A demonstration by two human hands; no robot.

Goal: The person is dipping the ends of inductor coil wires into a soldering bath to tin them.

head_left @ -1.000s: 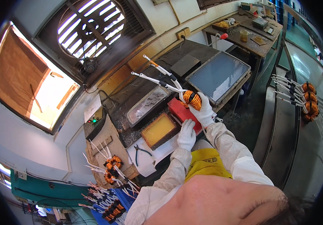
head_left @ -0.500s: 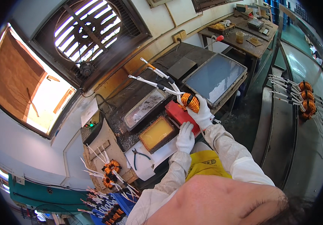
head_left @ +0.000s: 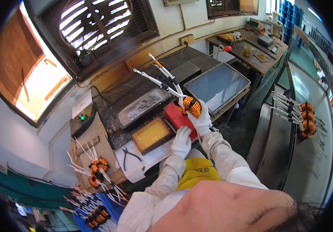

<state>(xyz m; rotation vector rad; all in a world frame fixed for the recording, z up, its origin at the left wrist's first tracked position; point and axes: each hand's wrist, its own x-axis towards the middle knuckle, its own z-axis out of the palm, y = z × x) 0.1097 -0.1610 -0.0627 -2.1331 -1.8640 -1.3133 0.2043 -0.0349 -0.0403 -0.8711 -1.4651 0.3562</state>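
My right hand [head_left: 201, 120], in a white glove, is closed round a copper-wound toroidal coil [head_left: 191, 107] with black bands. White sleeved leads with metal lugs at their ends stick up from the coil toward the far left. The coil is held over a red box-shaped block [head_left: 176, 115]. My left hand [head_left: 181, 143], also gloved, lies with its fingers stretched out against the near left part of the block. Left of the block stands a rectangular pan of yellow material [head_left: 151, 135]. Cutting pliers [head_left: 130, 156] lie spread on white paper near it.
A pan with greyish residue [head_left: 141, 107] and a larger tray with a grey surface [head_left: 217, 86] stand on the bench. More coils [head_left: 98, 166] lie at the left, others in a blue bin [head_left: 114, 207]. Several coils [head_left: 308, 118] rest on a metal surface at right.
The view has shifted, so the bench sits a little further left in the picture. My right hand still holds the coil over the red block, and the left stays on the block.
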